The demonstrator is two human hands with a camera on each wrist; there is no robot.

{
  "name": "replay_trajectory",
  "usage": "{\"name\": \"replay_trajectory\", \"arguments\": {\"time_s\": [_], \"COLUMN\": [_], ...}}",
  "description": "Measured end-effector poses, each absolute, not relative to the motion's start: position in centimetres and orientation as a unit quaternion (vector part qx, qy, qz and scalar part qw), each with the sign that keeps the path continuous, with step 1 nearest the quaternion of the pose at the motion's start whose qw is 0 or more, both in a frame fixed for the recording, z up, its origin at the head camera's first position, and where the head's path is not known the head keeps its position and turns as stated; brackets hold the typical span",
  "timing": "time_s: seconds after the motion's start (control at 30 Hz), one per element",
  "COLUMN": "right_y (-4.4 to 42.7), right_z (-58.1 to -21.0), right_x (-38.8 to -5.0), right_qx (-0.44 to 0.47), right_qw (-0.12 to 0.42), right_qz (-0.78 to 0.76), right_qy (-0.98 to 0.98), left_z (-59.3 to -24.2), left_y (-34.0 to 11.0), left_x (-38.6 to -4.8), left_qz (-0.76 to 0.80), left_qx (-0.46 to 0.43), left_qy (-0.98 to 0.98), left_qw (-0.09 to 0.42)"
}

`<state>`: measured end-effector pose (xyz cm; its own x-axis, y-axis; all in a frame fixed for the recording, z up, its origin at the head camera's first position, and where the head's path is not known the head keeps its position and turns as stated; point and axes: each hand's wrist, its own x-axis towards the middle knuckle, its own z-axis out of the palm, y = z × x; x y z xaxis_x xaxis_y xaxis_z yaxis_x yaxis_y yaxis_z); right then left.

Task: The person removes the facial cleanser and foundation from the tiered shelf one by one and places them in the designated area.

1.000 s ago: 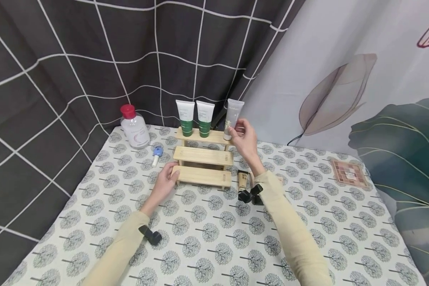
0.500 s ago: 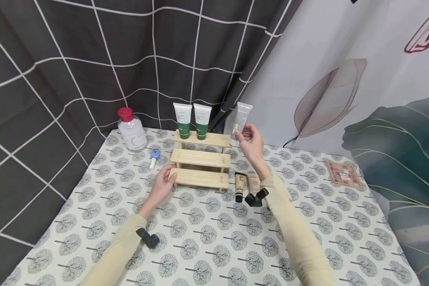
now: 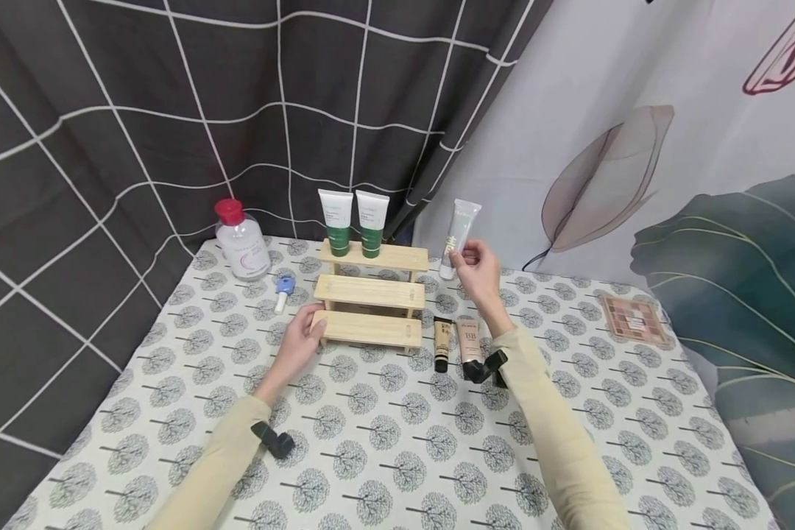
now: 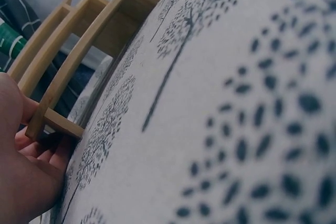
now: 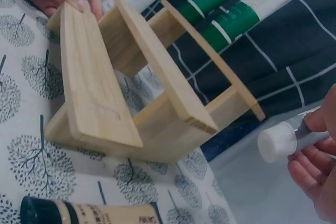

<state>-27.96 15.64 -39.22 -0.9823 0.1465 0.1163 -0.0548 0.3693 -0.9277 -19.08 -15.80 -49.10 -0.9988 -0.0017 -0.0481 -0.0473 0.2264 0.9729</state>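
Note:
A three-step wooden stand (image 3: pixel 371 327) sits on the table. My left hand (image 3: pixel 298 342) grips the left end of its lowest step, thumb on top, other fingers lower, as the left wrist view shows. With my right hand (image 3: pixel 480 276) I hold a grey squeeze tube (image 3: pixel 464 219) between thumb and fingers, to the right of the top step and apart from it. Its white cap (image 5: pixel 277 142) points down in the head view. Two green-and-white tubes (image 3: pixel 336 224) stand cap-down on the left part of the top step.
A red-capped clear bottle (image 3: pixel 242 246) and a small blue-and-white item (image 3: pixel 283 293) are left of the stand. A tan tube (image 3: pixel 442 342) and a pinkish BB tube (image 3: pixel 469 342) lie to its right, near my right wrist. Farther right lies a makeup palette (image 3: pixel 634 320).
The grey tube has come off the right end of the top step and moved right in my right hand. My left hand keeps its grip on the stand.

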Motion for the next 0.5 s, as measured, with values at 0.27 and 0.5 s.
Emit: {"name": "replay_trajectory", "arguments": {"time_s": [0.27,0.5], "right_y": [16.0,16.1], "right_z": [-40.6,-41.7], "right_x": [-27.8,-27.8], "right_qx": [-0.065,-0.076], "right_qw": [0.038,0.026], "right_qz": [0.534,0.509], "right_qy": [-0.842,-0.857], "left_z": [-49.2,-49.2], "left_y": [-15.9,-16.0], "left_x": [-19.1,-19.2], "left_qz": [0.621,0.62], "left_qx": [-0.02,-0.015], "left_qy": [0.783,0.784], "left_qw": [0.023,0.019]}}
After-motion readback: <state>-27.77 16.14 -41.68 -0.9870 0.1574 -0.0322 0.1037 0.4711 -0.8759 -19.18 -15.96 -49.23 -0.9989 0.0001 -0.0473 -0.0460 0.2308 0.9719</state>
